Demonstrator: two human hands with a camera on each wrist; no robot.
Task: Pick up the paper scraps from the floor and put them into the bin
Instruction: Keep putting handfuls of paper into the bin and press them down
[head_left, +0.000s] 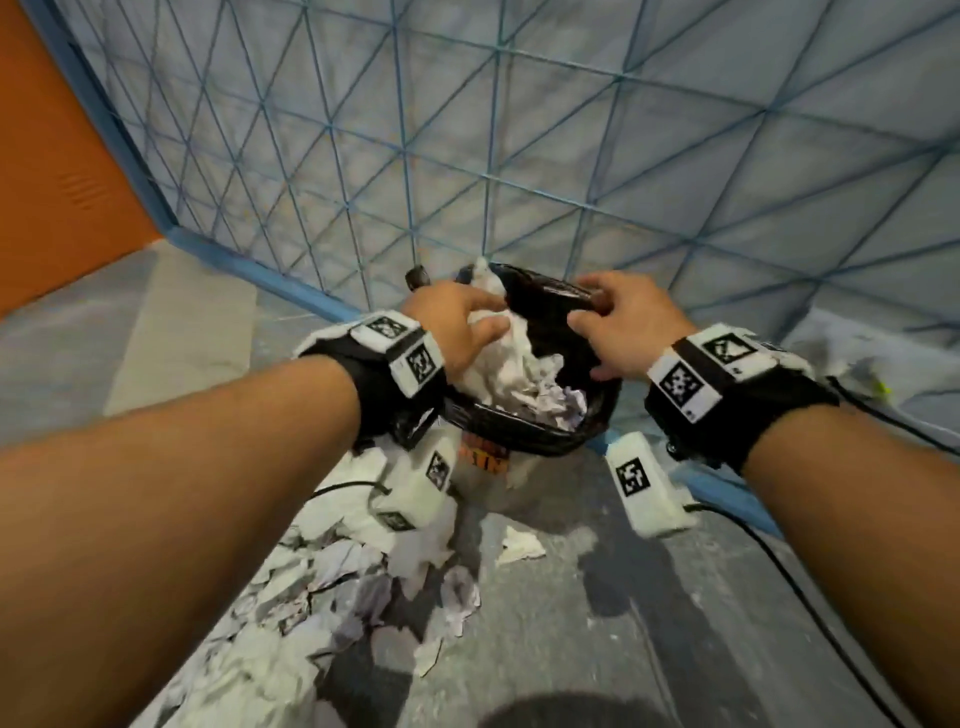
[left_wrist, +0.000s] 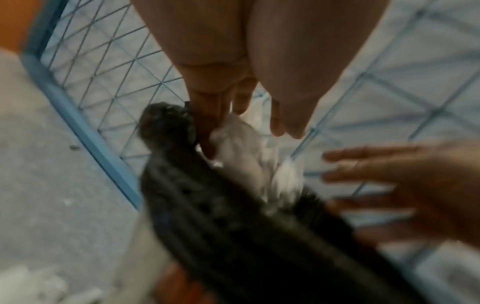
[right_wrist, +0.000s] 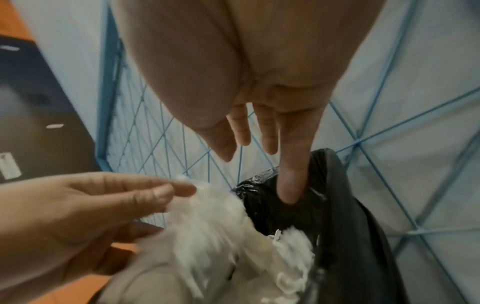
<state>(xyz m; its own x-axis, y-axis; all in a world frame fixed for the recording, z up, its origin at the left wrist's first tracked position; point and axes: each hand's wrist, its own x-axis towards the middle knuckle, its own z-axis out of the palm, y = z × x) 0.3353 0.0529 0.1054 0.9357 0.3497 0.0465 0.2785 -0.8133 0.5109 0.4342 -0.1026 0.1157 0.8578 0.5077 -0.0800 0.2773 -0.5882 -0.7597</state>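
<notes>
Orange wall (head_left: 57, 171) far left; blue wire-mesh partition (head_left: 467, 156) behind bin.

Loose paper scraps (head_left: 322, 582) heaped on grey floor (head_left: 597, 623) at lower left, just beside bin base – most of job likely still ahead.

Left hand (head_left: 457, 332): fingers spread, loosely straight, over white paper wad (head_left: 506, 364) in bin mouth; seems to be letting go or pushing it down.

Bin (head_left: 519, 436), black liner: wad stands above rim, so load probably needs pressing.

Right hand (head_left: 623, 327): spread, fingertip on liner edge (right_wrist: 324, 185), likely keeping mouth open.
</notes>
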